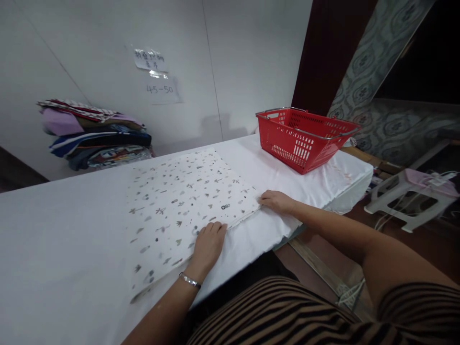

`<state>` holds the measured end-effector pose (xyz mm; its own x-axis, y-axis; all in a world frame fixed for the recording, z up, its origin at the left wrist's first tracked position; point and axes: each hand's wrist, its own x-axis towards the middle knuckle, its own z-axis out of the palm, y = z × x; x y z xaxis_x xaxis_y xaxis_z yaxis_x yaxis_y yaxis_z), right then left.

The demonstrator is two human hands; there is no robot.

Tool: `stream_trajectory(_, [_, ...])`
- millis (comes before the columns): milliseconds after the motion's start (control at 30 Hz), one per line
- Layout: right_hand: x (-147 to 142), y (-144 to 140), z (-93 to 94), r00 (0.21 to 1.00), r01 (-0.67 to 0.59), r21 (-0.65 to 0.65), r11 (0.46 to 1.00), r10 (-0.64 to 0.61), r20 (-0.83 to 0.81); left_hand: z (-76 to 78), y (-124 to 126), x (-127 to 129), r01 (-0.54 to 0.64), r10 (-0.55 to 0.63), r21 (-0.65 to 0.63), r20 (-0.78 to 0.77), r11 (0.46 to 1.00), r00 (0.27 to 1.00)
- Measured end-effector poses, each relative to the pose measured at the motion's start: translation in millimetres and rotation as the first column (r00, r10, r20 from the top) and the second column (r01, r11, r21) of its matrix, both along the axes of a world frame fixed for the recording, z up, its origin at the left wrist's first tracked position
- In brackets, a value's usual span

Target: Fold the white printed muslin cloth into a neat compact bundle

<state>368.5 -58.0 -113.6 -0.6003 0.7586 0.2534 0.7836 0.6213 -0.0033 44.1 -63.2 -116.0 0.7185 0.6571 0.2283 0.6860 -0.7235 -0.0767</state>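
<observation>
Our left hand (209,242) lay flat on the folded patterned cloth (183,206) | right hand (276,201) open, pressed its corner | tabletop (64,249).

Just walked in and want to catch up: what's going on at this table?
A person is pressing both hands on a folded patterned cloth lying on the white table. The left hand lies flat on its near edge; the right hand rests at its right corner. A red basket stands at the table's far right, and a pile of folded fabrics sits by the wall.
</observation>
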Motion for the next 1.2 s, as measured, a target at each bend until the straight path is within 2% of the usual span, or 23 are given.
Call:
stream_trajectory(233, [-1.1,2.6,1.1,0.998,0.019,0.051,0.999,-0.022,0.051,2.4,1.9,1.9,-0.033,0.033,-0.007,-0.016,0.999,0.999])
stream_trajectory(567, [-3.0,3.7,10.4,0.997,0.034,0.029,0.999,-0.036,0.074,1.5,1.8,5.4,-0.058,0.058,-0.003,0.008,0.998,0.998])
stream_trajectory(700, [-4.9,6.4,15.5,0.993,0.08,0.022,0.997,-0.081,0.09,7.3,6.8,4.3,-0.098,0.099,0.034,-0.015,0.995,0.995])
stream_trajectory(800, [-6.6,9.8,17.8,0.982,0.163,0.115,0.98,-0.172,0.078,14.5,9.6,4.6,-0.131,0.133,0.074,-0.027,0.989,0.991])
stream_trajectory(867, [-7.8,9.5,16.8,0.978,0.159,0.134,0.978,-0.174,0.112,15.4,8.9,5.4,-0.093,0.098,0.088,-0.056,0.992,0.994])
stream_trajectory(1000, [-8.9,0.8,10.5,0.977,0.056,0.051,0.997,-0.065,0.203,8.0,3.2,6.6,0.027,-0.018,0.069,-0.131,0.997,0.991])
stream_trajectory(1200, [-10.3,-7.2,9.4,0.978,0.049,0.026,0.998,-0.054,0.199,4.4,-0.6,8.8,0.047,-0.034,0.089,-0.145,0.995,0.989])
